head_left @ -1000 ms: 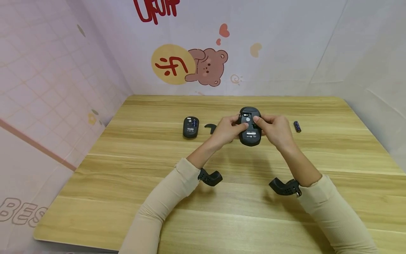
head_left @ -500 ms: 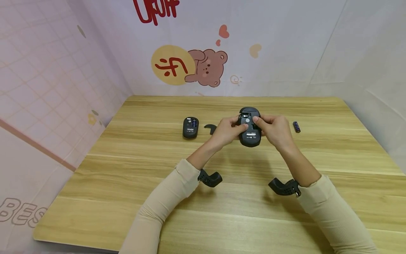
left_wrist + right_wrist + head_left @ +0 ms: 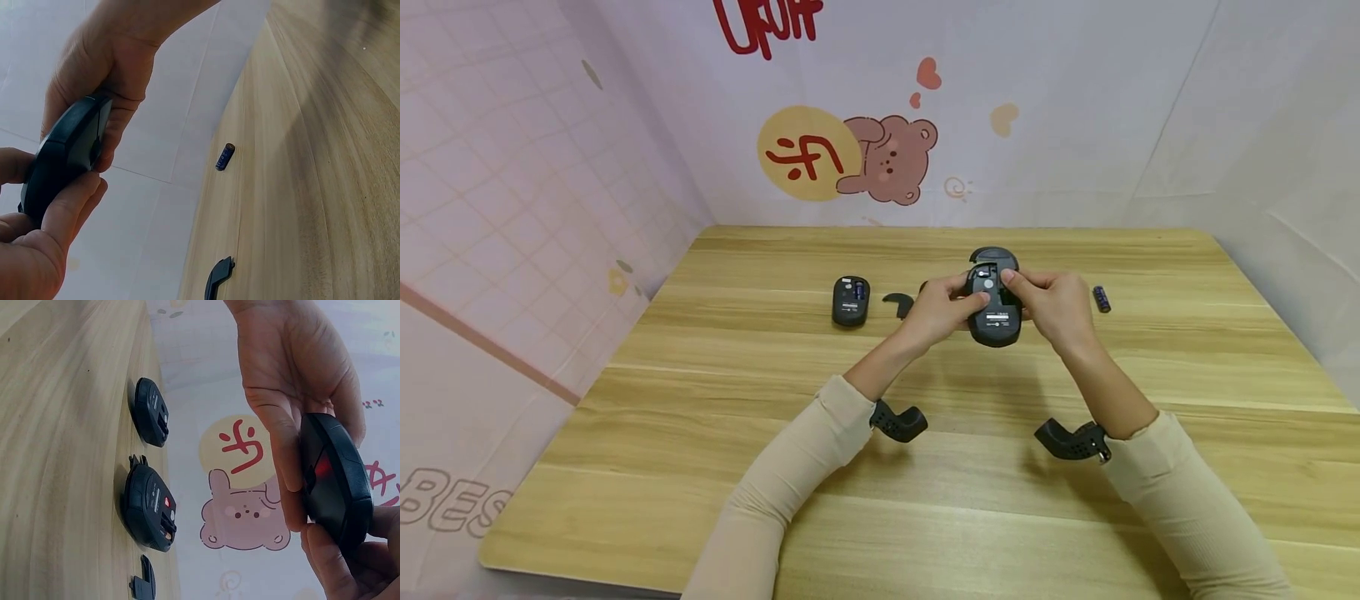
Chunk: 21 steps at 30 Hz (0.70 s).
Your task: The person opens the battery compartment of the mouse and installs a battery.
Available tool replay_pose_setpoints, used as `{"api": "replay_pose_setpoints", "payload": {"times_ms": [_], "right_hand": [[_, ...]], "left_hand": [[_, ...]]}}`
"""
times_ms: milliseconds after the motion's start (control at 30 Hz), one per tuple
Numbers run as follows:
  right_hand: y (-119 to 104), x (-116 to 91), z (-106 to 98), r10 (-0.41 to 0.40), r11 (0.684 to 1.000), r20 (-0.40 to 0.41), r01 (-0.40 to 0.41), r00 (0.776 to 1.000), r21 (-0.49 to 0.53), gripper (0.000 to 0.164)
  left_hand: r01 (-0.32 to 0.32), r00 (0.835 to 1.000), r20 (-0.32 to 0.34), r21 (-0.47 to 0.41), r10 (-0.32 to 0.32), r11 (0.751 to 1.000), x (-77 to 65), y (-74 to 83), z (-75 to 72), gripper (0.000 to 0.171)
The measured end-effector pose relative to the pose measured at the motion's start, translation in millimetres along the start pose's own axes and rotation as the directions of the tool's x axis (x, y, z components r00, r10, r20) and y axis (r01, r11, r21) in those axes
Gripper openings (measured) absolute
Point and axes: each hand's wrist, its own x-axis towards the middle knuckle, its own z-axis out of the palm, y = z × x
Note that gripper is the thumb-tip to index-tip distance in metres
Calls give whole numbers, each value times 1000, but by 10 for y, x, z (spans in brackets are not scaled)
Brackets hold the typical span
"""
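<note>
Both hands hold a black computer mouse (image 3: 992, 329) upside down above the table. My left hand (image 3: 936, 304) grips its left side, thumb on the underside. My right hand (image 3: 1056, 308) grips the right side, its thumb pressing on the battery cover (image 3: 996, 254). That cover stands out past the far end of the mouse, and a dark slot shows beside the right thumb. In the right wrist view, the held mouse (image 3: 334, 481) is seen edge-on between the fingers of both hands. A blue battery (image 3: 1101, 298) lies right of the right hand.
Another upturned mouse (image 3: 851, 302) lies at the left with a blue battery in it. Beside it is a loose curved cover (image 3: 898, 302). The right wrist view shows a further mouse (image 3: 150, 506) and a loose cover (image 3: 145, 581), mostly hidden behind my left hand in the head view.
The battery cover has slid away from me along the held mouse, opening a gap at its far end. The mouse has shifted slightly right. Things on the table have not moved.
</note>
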Motion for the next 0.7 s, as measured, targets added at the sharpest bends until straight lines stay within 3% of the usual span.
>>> {"api": "replay_pose_setpoints", "payload": {"times_ms": [700], "right_hand": [[24,29,-4,-40,999,-31,40,999,21,53]], "left_hand": [[-27,999,-16,24,28,999,-8,11,26,43]]}}
